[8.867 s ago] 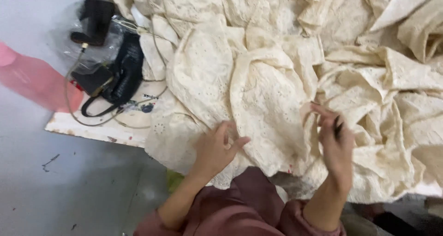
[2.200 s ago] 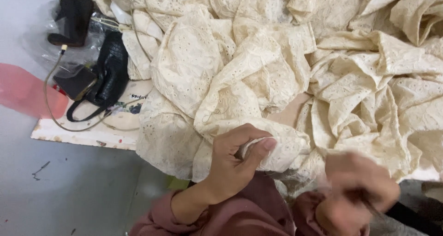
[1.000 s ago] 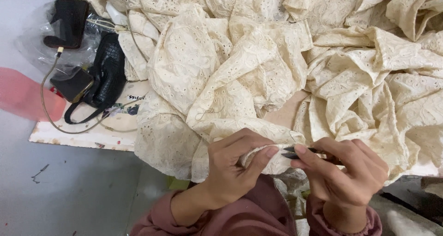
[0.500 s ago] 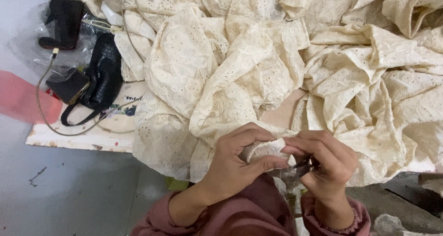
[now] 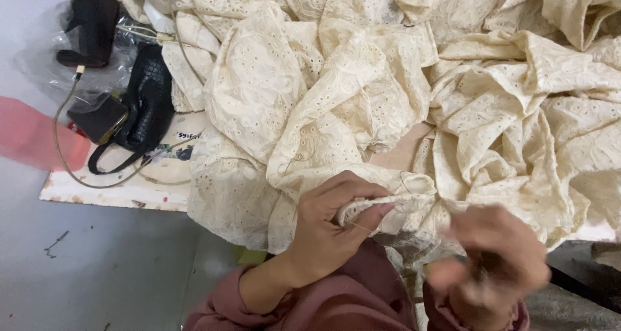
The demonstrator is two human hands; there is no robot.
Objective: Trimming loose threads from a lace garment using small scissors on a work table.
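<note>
I see the cream eyelet fabric [image 5: 362,98] heaped across the board [image 5: 116,192], its near edge at my hands; my left hand [image 5: 333,231] is closed, pinching a bunched fold; my right hand [image 5: 491,263] is blurred, grip unreadable; a black handbag [image 5: 145,101] lies left.

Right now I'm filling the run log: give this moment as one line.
left hand: pinching cream eyelet fabric edge | right hand: blurred, by fabric, grip unclear | black bag: left, untouched
</note>
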